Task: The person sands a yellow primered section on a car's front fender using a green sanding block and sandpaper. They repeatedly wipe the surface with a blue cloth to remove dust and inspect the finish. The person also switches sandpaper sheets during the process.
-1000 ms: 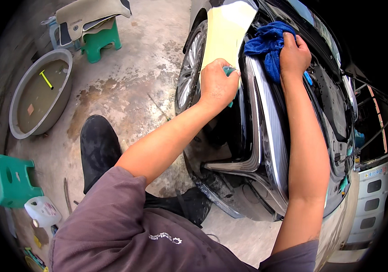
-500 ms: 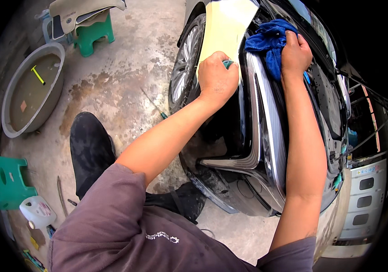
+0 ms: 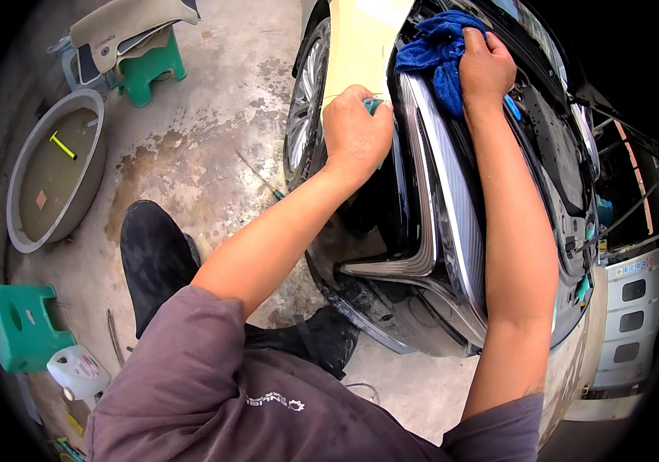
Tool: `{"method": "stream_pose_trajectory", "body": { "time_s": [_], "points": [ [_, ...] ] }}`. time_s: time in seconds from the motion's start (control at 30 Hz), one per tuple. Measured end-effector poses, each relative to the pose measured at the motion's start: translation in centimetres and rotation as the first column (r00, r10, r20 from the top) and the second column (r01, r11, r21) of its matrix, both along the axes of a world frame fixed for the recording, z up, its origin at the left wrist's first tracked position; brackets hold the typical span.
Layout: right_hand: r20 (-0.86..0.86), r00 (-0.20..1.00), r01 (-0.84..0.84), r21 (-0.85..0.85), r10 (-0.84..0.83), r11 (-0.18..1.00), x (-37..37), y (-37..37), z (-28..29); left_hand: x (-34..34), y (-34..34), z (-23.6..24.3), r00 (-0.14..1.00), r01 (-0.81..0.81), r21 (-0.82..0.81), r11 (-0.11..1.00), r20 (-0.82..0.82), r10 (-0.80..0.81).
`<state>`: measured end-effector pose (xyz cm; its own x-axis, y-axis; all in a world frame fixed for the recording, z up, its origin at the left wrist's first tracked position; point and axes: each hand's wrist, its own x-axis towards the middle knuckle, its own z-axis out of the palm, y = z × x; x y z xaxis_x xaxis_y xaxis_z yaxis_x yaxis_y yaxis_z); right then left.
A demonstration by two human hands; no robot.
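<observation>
My left hand [image 3: 357,129] is a fist around a teal tool handle [image 3: 373,105]. The rest of that tool is mostly hidden, so its kind cannot be told. The fist is beside the pale yellow-covered fender [image 3: 356,50], at the edge of the car's front corner. My right hand [image 3: 488,68] grips a bunched blue cloth [image 3: 441,52] over the far end of the headlight [image 3: 441,169]. The headlight runs between my forearms, with grey ribbed trim [image 3: 391,267] along its near side.
A screwdriver [image 3: 277,192] lies on the concrete by the wheel [image 3: 306,100]. Left are a grey tub [image 3: 15,204] of murky water, a green stool [image 3: 17,327], a white jug [image 3: 75,371], and another green stool [image 3: 142,81] bearing beige mats [image 3: 125,35]. The engine bay [image 3: 553,154] lies open at right.
The whole view has shifted slightly, moving the car up and left in the picture. My left fist sits slightly nearer me along the fender. My right hand keeps its grip on the cloth.
</observation>
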<state>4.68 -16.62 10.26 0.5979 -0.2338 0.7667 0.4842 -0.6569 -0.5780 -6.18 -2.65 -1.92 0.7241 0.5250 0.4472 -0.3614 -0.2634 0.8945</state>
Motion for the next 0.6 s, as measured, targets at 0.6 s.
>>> {"method": "stream_pose_trajectory", "body": {
  "time_s": [0.6],
  "points": [
    [0.052,0.997,0.056,-0.047,-0.054,0.997,0.2,-0.1,0.1,-1.6,-0.9,-0.4,1.0,0.024,-0.057,0.998,-0.005,-0.024]
  ]
}}
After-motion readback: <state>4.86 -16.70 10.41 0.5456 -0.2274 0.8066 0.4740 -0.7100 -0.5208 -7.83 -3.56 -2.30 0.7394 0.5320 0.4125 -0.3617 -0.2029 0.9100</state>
